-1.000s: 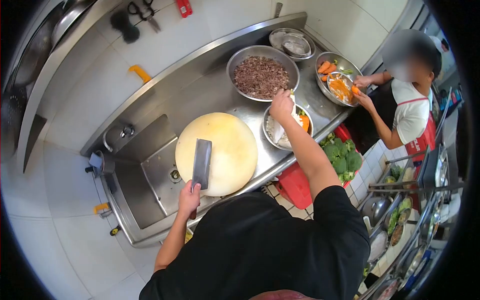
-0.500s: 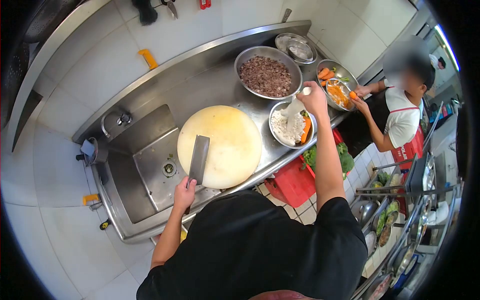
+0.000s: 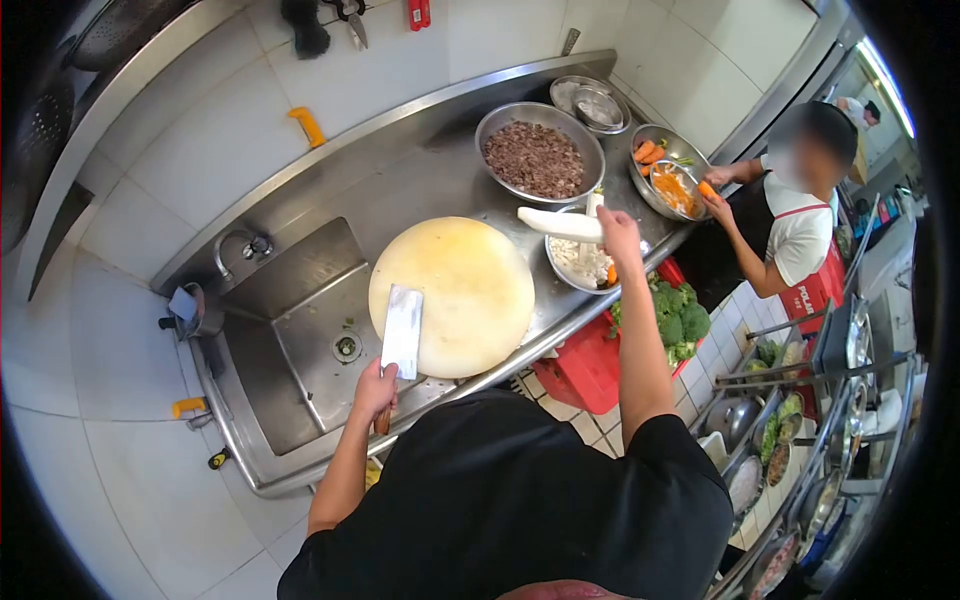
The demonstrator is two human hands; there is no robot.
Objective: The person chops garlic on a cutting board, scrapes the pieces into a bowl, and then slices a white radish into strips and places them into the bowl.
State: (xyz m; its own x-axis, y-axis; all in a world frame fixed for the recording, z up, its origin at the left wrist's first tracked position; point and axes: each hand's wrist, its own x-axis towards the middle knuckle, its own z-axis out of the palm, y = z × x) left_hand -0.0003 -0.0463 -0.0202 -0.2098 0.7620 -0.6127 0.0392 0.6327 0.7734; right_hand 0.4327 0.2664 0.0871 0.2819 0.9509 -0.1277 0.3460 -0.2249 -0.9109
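Note:
My left hand (image 3: 374, 392) is closed around the handle of a cleaver (image 3: 403, 330). The broad blade lies over the left front part of a round cutting board (image 3: 470, 285). My right hand (image 3: 620, 240) is closed on a long white radish (image 3: 560, 223), its far end pointing left toward the board. A shorter pale piece (image 3: 596, 203) sticks up beside the fingers; whether it is also held I cannot tell. Below the radish is a steel bowl (image 3: 553, 262) with small white pieces and some carrot, partly hidden by the hand.
A large bowl of minced meat (image 3: 535, 160) stands behind. At the right, a co-worker (image 3: 800, 215) holds a carrot over a bowl (image 3: 648, 200) with carrots and peelings. The sink (image 3: 290, 350) lies left; broccoli (image 3: 680, 318) sits over a red crate (image 3: 580, 370) below the counter edge.
My right hand has lifted the white radish from the bowl and swung it level, pointing left. The cleaver has turned in my left hand, so its flat face shows more.

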